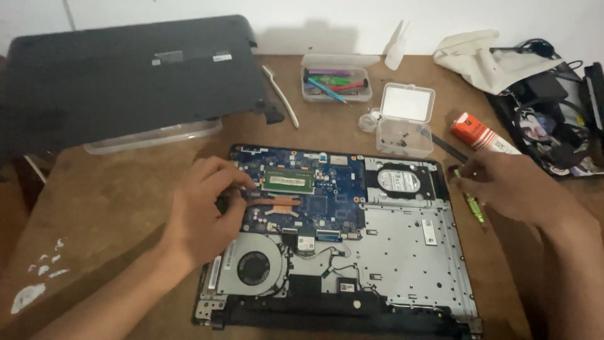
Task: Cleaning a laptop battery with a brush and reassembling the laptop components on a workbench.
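Opened laptop (340, 245) at the tabletop's near edge: left hand (204, 211) with fingertips pinched on the blue board, right hand (503, 182) closed around a green screwdriver (473, 204) beside its right edge, orange-and-white rectangular package (481, 133) just beyond, clear screw box (404, 123) farther in.

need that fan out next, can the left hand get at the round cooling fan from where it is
Probably yes. The left hand rests on the blue circuit board just above the cooling fan, which lies uncovered in the opened laptop, with nothing between them. The right hand holds a green screwdriver off to the side.
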